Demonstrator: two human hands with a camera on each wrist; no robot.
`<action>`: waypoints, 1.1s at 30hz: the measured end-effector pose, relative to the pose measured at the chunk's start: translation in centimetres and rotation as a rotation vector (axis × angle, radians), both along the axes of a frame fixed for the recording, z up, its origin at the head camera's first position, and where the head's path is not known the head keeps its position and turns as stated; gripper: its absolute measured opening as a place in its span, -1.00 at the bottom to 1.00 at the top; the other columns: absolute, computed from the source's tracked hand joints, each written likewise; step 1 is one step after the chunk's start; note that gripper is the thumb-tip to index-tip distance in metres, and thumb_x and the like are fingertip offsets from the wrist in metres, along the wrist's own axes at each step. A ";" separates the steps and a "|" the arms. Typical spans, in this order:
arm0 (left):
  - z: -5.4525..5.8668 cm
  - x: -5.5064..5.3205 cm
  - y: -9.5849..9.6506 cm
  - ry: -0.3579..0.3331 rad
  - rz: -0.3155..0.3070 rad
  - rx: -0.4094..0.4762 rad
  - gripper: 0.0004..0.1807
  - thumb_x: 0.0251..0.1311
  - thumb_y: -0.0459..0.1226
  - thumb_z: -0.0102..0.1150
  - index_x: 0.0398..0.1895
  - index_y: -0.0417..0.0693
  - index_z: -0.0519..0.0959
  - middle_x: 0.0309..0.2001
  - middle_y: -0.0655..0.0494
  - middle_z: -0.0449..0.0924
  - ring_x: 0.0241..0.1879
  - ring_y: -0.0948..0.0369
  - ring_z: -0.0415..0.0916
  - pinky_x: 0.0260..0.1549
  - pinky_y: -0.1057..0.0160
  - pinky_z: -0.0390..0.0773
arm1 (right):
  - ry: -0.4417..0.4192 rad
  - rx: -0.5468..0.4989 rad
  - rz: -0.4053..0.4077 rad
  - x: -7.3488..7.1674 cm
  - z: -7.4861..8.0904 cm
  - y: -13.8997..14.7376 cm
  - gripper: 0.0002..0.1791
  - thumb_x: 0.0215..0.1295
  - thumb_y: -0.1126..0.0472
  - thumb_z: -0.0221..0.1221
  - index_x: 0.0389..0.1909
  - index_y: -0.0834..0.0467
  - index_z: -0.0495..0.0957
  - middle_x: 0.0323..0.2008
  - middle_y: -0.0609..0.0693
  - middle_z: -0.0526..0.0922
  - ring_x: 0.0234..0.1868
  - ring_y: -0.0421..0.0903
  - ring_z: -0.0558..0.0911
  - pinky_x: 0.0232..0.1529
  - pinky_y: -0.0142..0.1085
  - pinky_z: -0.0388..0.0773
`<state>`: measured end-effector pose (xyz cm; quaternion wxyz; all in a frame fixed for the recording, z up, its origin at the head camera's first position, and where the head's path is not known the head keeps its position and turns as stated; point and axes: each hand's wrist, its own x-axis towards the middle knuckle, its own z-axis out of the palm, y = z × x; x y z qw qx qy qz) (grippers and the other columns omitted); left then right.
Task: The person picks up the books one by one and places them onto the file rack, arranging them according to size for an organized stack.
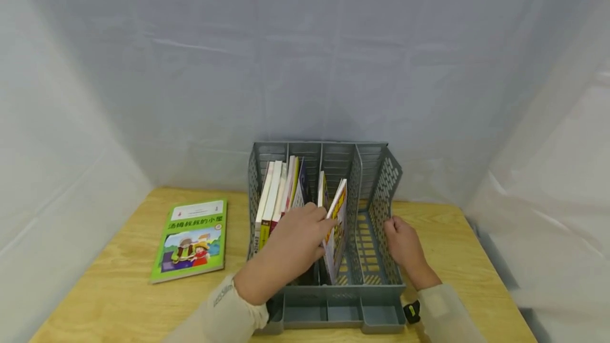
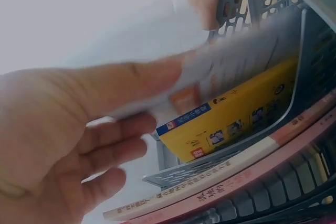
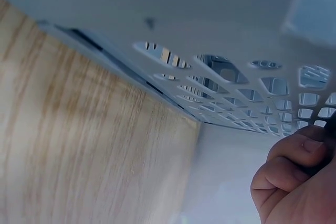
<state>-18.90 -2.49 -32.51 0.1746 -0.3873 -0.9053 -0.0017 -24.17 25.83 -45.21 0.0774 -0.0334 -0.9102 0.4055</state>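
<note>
A grey plastic book organizer [image 1: 348, 294] with several upright compartments stands on the table. My left hand [image 1: 300, 240] reaches over it and pinches a thin book [image 1: 339, 210] with a colourful cover, thumb on one side and fingers on the other. That book stands tilted in the third compartment from the left. Beside it is a yellow-covered book [image 2: 231, 111], seen close in the left wrist view. At the organizer's right side, my right hand [image 1: 405, 245] grips the edge of the perforated side wall [image 3: 236, 93] with curled fingers [image 3: 286, 174].
Several books [image 1: 272, 189] stand in the left compartments. A green picture book [image 1: 193, 240] lies flat on the wooden table [image 1: 114, 274], left of the organizer. Small trays [image 1: 343, 314] run along the organizer's front. Pale sheeting [image 1: 305, 57] hangs behind and at both sides.
</note>
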 end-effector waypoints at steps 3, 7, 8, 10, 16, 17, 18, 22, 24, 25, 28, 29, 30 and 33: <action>0.1 -0.3 0.0 0.035 0.042 0.040 -0.51 0.04 -0.06 0.62 0.07 0.11 0.74 -0.15 0.18 0.69 -0.15 0.15 0.56 -0.22 0.14 0.56 | 0.003 -0.005 0.001 0.0 0.0 -0.1 -0.62 0.64 0.06 -0.24 -0.45 0.10 0.22 -0.61 0.01 0.29 -0.61 -0.05 0.23 -0.48 -0.22 0.25; 0.8 -0.2 -0.5 0.035 0.100 0.069 -0.53 0.02 -0.01 0.62 0.02 0.14 0.76 -0.17 0.19 0.68 -0.15 0.14 0.55 -0.28 0.15 0.48 | -0.004 -0.002 -0.010 0.0 -0.2 -0.2 -0.62 0.64 0.06 -0.24 -0.45 0.10 0.24 -0.60 0.01 0.30 -0.61 -0.05 0.26 -0.49 -0.22 0.27; 1.1 -0.1 -0.8 0.032 0.119 0.083 -0.53 0.01 0.00 0.63 0.01 0.14 0.76 -0.18 0.19 0.68 -0.15 0.14 0.56 -0.29 0.15 0.47 | -0.009 -0.002 -0.011 0.0 -0.2 -0.3 -0.63 0.63 0.06 -0.23 -0.45 0.10 0.24 -0.60 0.01 0.31 -0.60 -0.05 0.27 -0.49 -0.22 0.28; 1.8 0.0 -1.2 0.034 0.151 0.124 -0.54 -0.02 0.02 0.63 -0.03 0.15 0.77 -0.19 0.20 0.69 -0.16 0.14 0.57 -0.32 0.15 0.45 | -0.016 -0.002 -0.006 -0.1 -0.1 -0.3 -0.63 0.63 0.06 -0.24 -0.44 0.09 0.25 -0.59 0.01 0.31 -0.60 -0.05 0.28 -0.49 -0.22 0.29; 2.2 -0.7 -0.7 0.079 0.131 0.238 -0.62 0.02 -0.13 0.64 -0.08 0.06 0.75 -0.11 0.11 0.71 0.01 0.05 0.60 -0.07 -0.01 0.56 | -0.009 0.013 -0.008 -0.1 0.2 -0.4 -0.65 0.63 0.06 -0.24 -0.42 0.09 0.24 -0.56 0.00 0.28 -0.57 -0.05 0.26 -0.48 -0.22 0.26; 1.9 -0.9 -0.5 0.084 0.131 0.239 -0.63 0.03 -0.16 0.64 -0.08 0.04 0.76 -0.09 0.10 0.72 0.06 0.03 0.59 0.01 -0.04 0.56 | -0.009 0.015 -0.010 -0.1 0.2 -0.4 -0.65 0.63 0.07 -0.23 -0.42 0.09 0.24 -0.56 0.01 0.29 -0.56 -0.05 0.26 -0.47 -0.22 0.26; 1.5 -1.2 -0.3 0.087 0.139 0.234 -0.63 0.02 -0.16 0.64 -0.08 0.04 0.76 -0.08 0.10 0.73 0.11 0.02 0.58 0.10 -0.07 0.54 | -0.007 0.012 -0.013 -0.1 0.2 -0.4 -0.66 0.62 0.07 -0.23 -0.42 0.08 0.25 -0.56 0.01 0.29 -0.56 -0.05 0.27 -0.47 -0.22 0.27; 0.0 -2.1 0.4 0.049 0.190 0.194 -0.58 0.02 -0.10 0.63 -0.02 0.07 0.77 0.00 0.10 0.75 0.32 0.00 0.49 0.36 -0.11 0.36 | -0.009 0.007 -0.012 0.0 0.1 -0.4 -0.66 0.61 0.07 -0.22 -0.43 0.09 0.26 -0.57 0.01 0.30 -0.57 -0.04 0.28 -0.47 -0.22 0.28; -0.4 -2.4 0.7 0.026 0.221 0.165 -0.54 0.03 -0.04 0.61 0.03 0.10 0.77 0.06 0.11 0.75 0.40 -0.01 0.42 0.43 -0.11 0.27 | -0.010 0.009 -0.007 0.0 0.1 -0.4 -0.66 0.61 0.07 -0.22 -0.43 0.09 0.25 -0.58 0.00 0.30 -0.58 -0.05 0.27 -0.48 -0.23 0.27; -0.5 -2.5 0.8 0.013 0.234 0.155 -0.52 0.04 -0.03 0.60 0.06 0.10 0.76 0.08 0.10 0.74 0.42 -0.01 0.39 0.46 -0.11 0.23 | -0.008 0.010 -0.004 0.1 0.2 -0.3 -0.65 0.62 0.07 -0.23 -0.43 0.09 0.25 -0.58 0.01 0.30 -0.58 -0.05 0.27 -0.48 -0.23 0.27; -0.6 -2.6 1.1 -0.006 0.271 0.123 -0.54 0.09 -0.02 0.57 0.07 0.12 0.76 0.11 0.10 0.73 0.45 -0.02 0.36 0.48 -0.10 0.18 | 0.000 0.012 0.001 0.1 0.1 -0.2 -0.65 0.62 0.08 -0.23 -0.43 0.10 0.24 -0.58 0.01 0.29 -0.59 -0.04 0.25 -0.48 -0.22 0.26; -0.6 -2.7 1.3 -0.006 0.287 0.102 -0.57 0.12 -0.01 0.55 0.06 0.13 0.77 0.12 0.11 0.72 0.43 -0.02 0.37 0.48 -0.09 0.19 | 0.002 0.012 0.000 0.1 0.1 -0.1 -0.65 0.62 0.08 -0.23 -0.43 0.10 0.24 -0.58 0.01 0.29 -0.59 -0.04 0.25 -0.48 -0.22 0.26; -0.6 -2.7 1.4 -0.007 0.299 0.082 -0.60 0.15 -0.01 0.53 0.05 0.14 0.77 0.11 0.11 0.72 0.41 -0.02 0.39 0.47 -0.08 0.21 | 0.004 0.012 -0.001 0.1 0.1 -0.1 -0.66 0.62 0.09 -0.23 -0.43 0.10 0.24 -0.58 0.01 0.29 -0.58 -0.04 0.25 -0.47 -0.22 0.26; -0.7 -2.8 1.9 0.001 0.331 0.020 -0.68 0.21 -0.03 0.48 0.00 0.13 0.78 0.11 0.07 0.69 0.35 -0.02 0.41 0.43 -0.08 0.26 | 0.000 0.016 -0.016 0.0 0.0 0.0 -0.67 0.61 0.09 -0.21 -0.43 0.08 0.25 -0.57 0.01 0.28 -0.57 -0.04 0.26 -0.48 -0.23 0.27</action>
